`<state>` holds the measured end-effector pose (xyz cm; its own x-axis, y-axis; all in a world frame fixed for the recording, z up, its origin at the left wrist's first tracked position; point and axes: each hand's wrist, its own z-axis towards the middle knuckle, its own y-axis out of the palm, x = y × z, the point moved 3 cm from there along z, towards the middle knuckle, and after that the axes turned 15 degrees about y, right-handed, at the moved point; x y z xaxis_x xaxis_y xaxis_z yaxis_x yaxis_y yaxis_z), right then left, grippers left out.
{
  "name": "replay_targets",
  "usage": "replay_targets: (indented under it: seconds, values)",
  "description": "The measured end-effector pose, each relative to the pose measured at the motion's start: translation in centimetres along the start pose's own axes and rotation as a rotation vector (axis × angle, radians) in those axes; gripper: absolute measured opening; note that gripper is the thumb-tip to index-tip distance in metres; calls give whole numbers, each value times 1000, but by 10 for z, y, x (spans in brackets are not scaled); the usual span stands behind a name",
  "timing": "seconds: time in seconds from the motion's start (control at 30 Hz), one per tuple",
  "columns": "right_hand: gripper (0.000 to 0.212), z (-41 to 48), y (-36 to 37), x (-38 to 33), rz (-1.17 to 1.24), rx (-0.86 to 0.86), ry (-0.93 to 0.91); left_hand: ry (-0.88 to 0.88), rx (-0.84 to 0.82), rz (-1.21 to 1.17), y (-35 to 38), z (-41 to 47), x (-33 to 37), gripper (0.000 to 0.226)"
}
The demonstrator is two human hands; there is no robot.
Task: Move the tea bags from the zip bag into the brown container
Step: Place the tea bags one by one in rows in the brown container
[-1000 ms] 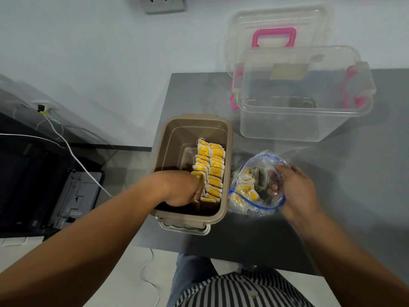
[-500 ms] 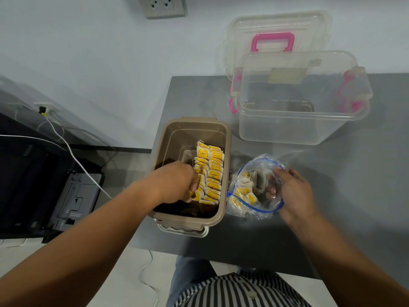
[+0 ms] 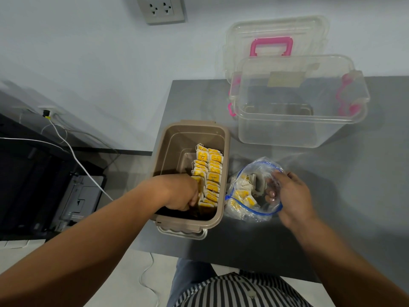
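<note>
The brown container [image 3: 168, 151] stands half-filled with tea bags [image 3: 210, 173], left hand [image 3: 179, 191] curled among them, grip's contents unclear; right hand [image 3: 290, 196] grasps zip bag [image 3: 243, 196], several remaining.

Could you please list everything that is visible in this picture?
brown container: one, brown, table's left edge.
packed tea bags: many, yellow-tagged, along container's right wall.
zip bag: one, clear, blue-zipped, beside container.
loose tea bags: several, yellow-tagged, inside zip bag.
clear box: one, pink latches, table's back.
clear lid: one, pink handle, against wall.
table: one, grey.
wall socket: one, grey, wall.
cables: several, white, floor.
left grip: inside container, fingers curled.
right grip: pinching zip bag's mouth.
</note>
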<state>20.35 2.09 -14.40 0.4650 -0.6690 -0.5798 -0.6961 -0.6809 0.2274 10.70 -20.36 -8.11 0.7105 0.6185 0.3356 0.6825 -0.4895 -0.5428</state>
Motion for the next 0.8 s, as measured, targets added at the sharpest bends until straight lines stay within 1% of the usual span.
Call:
replay_targets:
  seconds: [0.1,0.2,0.33,0.53,0.7,0.8]
  values:
    - [17,3,-1,0,-8,7,5,11,22,-36,-1,-2,-3,14]
    - [19,6,-1,1,-9,9,0,30,30,-131,-2,-3,-5,11]
    - [18,7,0,-1,-25,27,6,32,-23,-147,0,0,-3,10]
    - [21,5,1,-3,-1,19,6,16,-94,-119,-1,1,-1,26]
    - [18,6,1,-4,-16,28,1,19,-113,-186,-1,5,-4,36]
    - [16,7,2,-4,-15,31,-3,43,-78,-137,0,8,-6,32]
